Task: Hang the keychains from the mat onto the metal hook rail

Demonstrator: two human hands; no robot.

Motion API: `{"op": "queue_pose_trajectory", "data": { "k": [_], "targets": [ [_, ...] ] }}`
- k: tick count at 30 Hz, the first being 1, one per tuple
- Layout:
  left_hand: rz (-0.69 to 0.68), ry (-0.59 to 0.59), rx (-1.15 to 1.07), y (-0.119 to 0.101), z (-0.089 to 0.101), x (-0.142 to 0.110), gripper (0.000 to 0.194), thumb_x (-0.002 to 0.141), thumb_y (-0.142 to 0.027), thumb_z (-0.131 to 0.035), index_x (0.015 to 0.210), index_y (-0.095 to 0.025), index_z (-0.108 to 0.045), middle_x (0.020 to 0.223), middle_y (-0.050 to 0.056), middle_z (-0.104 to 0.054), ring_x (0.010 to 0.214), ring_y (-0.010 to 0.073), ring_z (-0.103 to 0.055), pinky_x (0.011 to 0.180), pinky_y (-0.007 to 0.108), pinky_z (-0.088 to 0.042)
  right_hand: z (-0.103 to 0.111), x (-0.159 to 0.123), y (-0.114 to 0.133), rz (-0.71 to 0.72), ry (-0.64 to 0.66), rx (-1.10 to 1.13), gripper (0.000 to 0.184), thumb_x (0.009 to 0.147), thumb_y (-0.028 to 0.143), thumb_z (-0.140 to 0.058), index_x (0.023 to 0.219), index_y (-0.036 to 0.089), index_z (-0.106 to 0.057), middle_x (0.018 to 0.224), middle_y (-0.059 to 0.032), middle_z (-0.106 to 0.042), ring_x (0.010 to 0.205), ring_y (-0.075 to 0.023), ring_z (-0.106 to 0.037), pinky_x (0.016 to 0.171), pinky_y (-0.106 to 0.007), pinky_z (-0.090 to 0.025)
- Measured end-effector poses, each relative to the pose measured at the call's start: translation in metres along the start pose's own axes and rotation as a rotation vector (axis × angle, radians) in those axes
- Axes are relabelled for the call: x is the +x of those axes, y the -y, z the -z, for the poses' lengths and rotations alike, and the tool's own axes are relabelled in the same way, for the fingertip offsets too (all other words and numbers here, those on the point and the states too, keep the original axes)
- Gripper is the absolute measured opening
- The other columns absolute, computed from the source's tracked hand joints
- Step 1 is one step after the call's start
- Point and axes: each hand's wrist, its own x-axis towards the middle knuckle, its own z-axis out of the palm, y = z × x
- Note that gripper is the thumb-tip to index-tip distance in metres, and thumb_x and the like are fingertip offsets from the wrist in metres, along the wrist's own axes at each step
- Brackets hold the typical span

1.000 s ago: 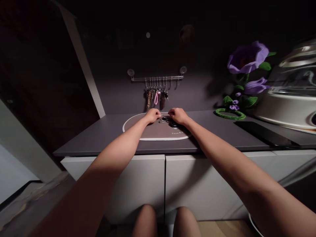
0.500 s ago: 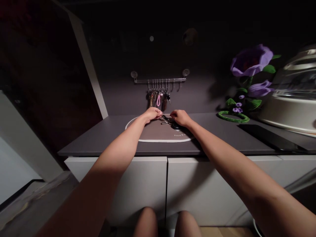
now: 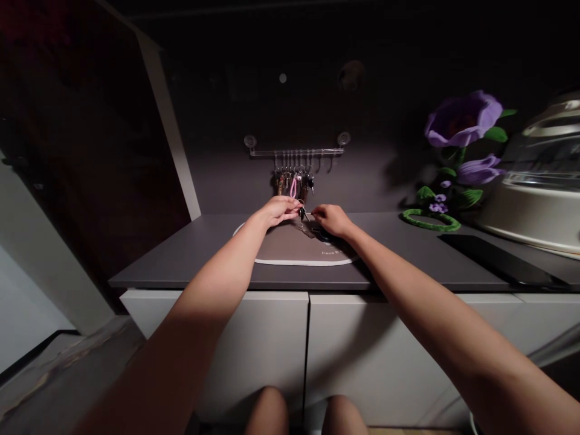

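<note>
My left hand [image 3: 281,210] is closed over the brown mat, its thumb and fingers pinching a small bunch of keys [image 3: 302,213]. The keys dangle by a ring from the fingertips, and a chain-like metal piece [image 3: 302,226] shows just below them. Close by on the right, my right hand [image 3: 333,220] has its fingers curled together near the keys; whatever they pinch is too small to make out. Beneath that hand lies a dark round object [image 3: 323,235], partly covered. Both hands are above the brown mat with a white rim [image 3: 290,262].
Behind the hands, a clear hook rail [image 3: 296,152] on the wall carries several key sets, one with a pink strap [image 3: 293,187]. Rightward stand purple fabric flowers [image 3: 464,121], a flat black slab [image 3: 493,257] and a large cream appliance [image 3: 539,208]. White cabinet doors [image 3: 263,344] lie below the grey counter [image 3: 181,254].
My left hand has lifted the keys slightly, and they now hang from its fingers. My right hand stays in nearly the same place. The view has tilted up a little.
</note>
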Motion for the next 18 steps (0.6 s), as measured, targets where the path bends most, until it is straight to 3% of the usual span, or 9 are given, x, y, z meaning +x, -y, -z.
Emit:
{"op": "queue_pose_trajectory", "data": {
  "k": [7, 13, 18],
  "targets": [
    [-0.023, 0.034, -0.108, -0.0055, -0.0011, -0.0038, 0.012, 0.080, -0.004, -0.049, 0.073, -0.009, -0.058, 0.085, 0.008, -0.064, 0.075, 0.0087, -0.059, 0.090, 0.035, -0.043, 0.0017, -0.0020, 0.0052, -0.004, -0.084, 0.125, 0.023, 0.082, 0.025, -0.049, 0.097, 0.016, -0.065, 0.098, -0.0072, -0.067, 0.090, -0.0164, -0.060, 0.080, -0.025, -0.042],
    [-0.082, 0.105, -0.154, -0.0057, -0.0019, -0.0033, 0.015, 0.082, -0.006, -0.047, 0.072, -0.009, -0.058, 0.086, 0.008, -0.064, 0.075, 0.0089, -0.059, 0.086, 0.032, -0.045, 0.0062, -0.0057, 0.0099, 0.029, -0.197, 0.356, 0.024, 0.082, 0.029, -0.050, 0.098, 0.016, -0.064, 0.095, -0.0060, -0.067, 0.085, -0.0142, -0.059, 0.080, -0.027, -0.043],
    [-0.088, 0.146, -0.139, -0.0042, -0.0046, -0.0028, 0.011, 0.080, -0.005, -0.049, 0.075, -0.010, -0.058, 0.081, 0.004, -0.063, 0.068, 0.0065, -0.055, 0.083, 0.032, -0.046, 0.0048, -0.0040, 0.0089, 0.102, -0.210, 0.566, 0.029, 0.080, 0.033, -0.051, 0.099, 0.014, -0.062, 0.095, -0.0074, -0.065, 0.082, -0.0132, -0.058, 0.077, -0.027, -0.044]
  ]
}}
